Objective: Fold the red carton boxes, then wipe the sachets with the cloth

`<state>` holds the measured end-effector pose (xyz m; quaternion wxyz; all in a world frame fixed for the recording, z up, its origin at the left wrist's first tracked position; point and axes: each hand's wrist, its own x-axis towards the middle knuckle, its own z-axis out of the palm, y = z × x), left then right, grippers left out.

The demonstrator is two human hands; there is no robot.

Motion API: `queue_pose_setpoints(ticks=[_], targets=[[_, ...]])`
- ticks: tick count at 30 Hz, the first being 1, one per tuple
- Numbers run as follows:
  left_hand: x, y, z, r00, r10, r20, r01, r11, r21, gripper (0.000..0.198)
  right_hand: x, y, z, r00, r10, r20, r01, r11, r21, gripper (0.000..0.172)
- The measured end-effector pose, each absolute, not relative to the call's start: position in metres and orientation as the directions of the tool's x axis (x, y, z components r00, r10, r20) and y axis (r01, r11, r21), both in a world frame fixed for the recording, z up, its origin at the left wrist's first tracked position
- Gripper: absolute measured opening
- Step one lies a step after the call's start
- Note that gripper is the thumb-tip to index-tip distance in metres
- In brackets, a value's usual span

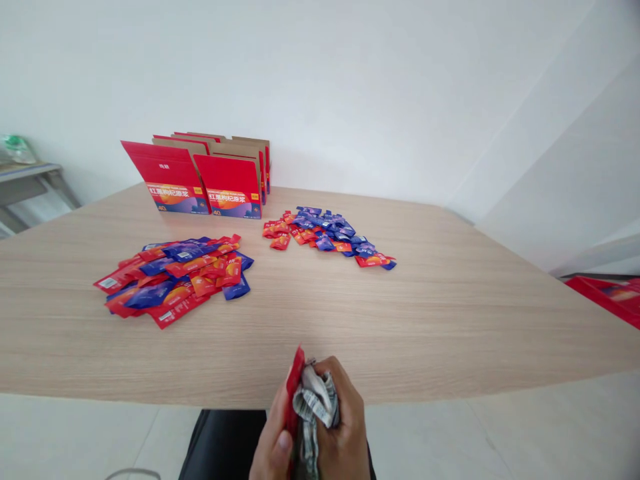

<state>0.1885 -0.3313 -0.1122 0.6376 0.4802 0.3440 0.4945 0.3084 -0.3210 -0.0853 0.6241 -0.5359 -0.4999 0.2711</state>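
At the table's near edge, my left hand is closed around a red packet, which stands on edge between thumb and fingers. My right hand is closed on a crumpled grey-and-white patterned cloth, pressed up against the packet's side. Farther off to the left lies a heap of long red and blue packets. Beyond it, near the middle, is a spread of smaller red and blue packets. The lower part of both hands is cut off by the frame.
Open red cartons stand in rows at the back left of the wooden table. At the right edge a red printed thing is partly in view. A side table with a green-and-white item stands far left.
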Motion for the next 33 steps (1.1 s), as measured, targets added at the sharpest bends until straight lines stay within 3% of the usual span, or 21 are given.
queue_pose_setpoints(ticks=[3, 6, 14, 17, 21, 23, 26, 29, 33], targets=[[0.186, -0.317, -0.102, 0.154, 0.988, -0.024, -0.327, 0.074, 0.942, 0.062, 0.293, -0.326, -0.096, 0.325, 0.882, 0.341, 0.223, 0.279, -0.934, 0.003], [0.190, -0.306, -0.092, 0.072, 0.994, -0.084, -0.397, 0.106, 0.912, 0.061, 0.286, -0.326, -0.099, 0.323, 0.863, 0.389, 0.264, 0.312, -0.913, 0.009], [0.193, -0.276, -0.096, 0.170, 0.977, -0.133, -0.695, 0.214, 0.686, 0.089, 0.302, -0.319, -0.080, 0.392, 0.862, 0.321, 0.205, 0.259, -0.944, 0.028], [0.189, -0.268, -0.108, 0.223, 0.961, -0.162, -0.773, 0.276, 0.572, 0.078, 0.303, -0.318, -0.079, 0.401, 0.846, 0.352, 0.205, 0.292, -0.934, 0.034], [0.183, -0.263, -0.114, 0.294, 0.925, -0.241, -0.831, 0.371, 0.414, 0.038, 0.306, -0.319, -0.080, 0.418, 0.801, 0.429, 0.232, 0.362, -0.903, 0.041], [0.181, -0.260, -0.111, 0.324, 0.912, -0.252, -0.840, 0.400, 0.366, 0.034, 0.309, -0.321, -0.079, 0.434, 0.773, 0.462, 0.245, 0.393, -0.886, 0.041], [0.182, -0.256, -0.102, 0.247, 0.929, -0.278, -0.838, 0.348, 0.419, 0.056, 0.313, -0.322, -0.078, 0.416, 0.767, 0.489, 0.273, 0.408, -0.871, 0.029], [0.189, -0.262, -0.097, 0.136, 0.967, -0.215, -0.741, 0.243, 0.626, 0.073, 0.312, -0.317, -0.076, 0.314, 0.804, 0.506, 0.341, 0.402, -0.850, 0.011], [0.202, -0.289, -0.102, 0.190, 0.976, -0.104, -0.467, 0.183, 0.865, 0.075, 0.309, -0.308, -0.074, 0.243, 0.802, 0.545, 0.401, 0.428, -0.810, 0.013]])
